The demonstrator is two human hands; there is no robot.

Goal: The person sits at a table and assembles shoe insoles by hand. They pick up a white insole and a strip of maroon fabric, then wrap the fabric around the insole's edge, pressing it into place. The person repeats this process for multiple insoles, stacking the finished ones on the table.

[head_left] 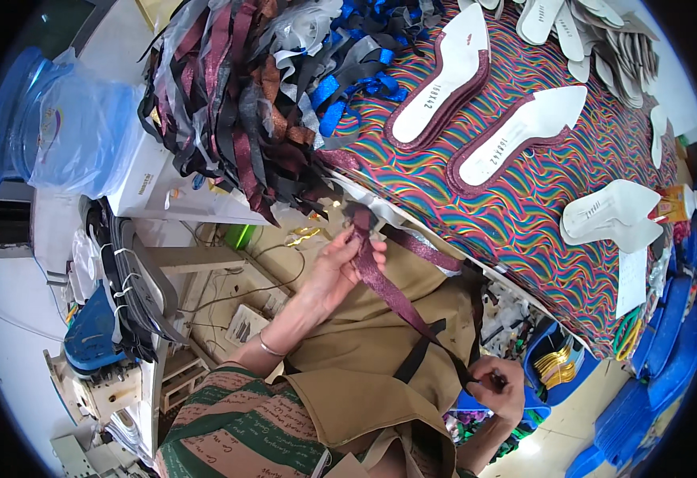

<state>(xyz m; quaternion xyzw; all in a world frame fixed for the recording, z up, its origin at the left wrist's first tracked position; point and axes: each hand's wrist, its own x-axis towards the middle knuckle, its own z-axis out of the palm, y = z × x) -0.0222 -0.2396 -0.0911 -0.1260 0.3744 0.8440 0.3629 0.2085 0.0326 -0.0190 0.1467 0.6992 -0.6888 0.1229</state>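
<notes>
A maroon glittery strip (396, 303) stretches slantwise in front of my tan apron (436, 374). My left hand (339, 267) pinches its upper part between thumb and fingers, just off the table's near edge. Lower and to the right, my right hand (498, 389) is closed around the strip's dark lower end, which its curled fingers partly hide. Behind the strip, another maroon band (428, 253) lies between the apron and the table edge.
A heap of maroon, black and blue strips (245, 88) overhangs the table's left corner. White insoles edged in maroon (436, 92) lie on the wavy-patterned cloth (524, 231). More white insoles (613, 215) sit right. A blue bin with gold pieces (556, 362) stands below.
</notes>
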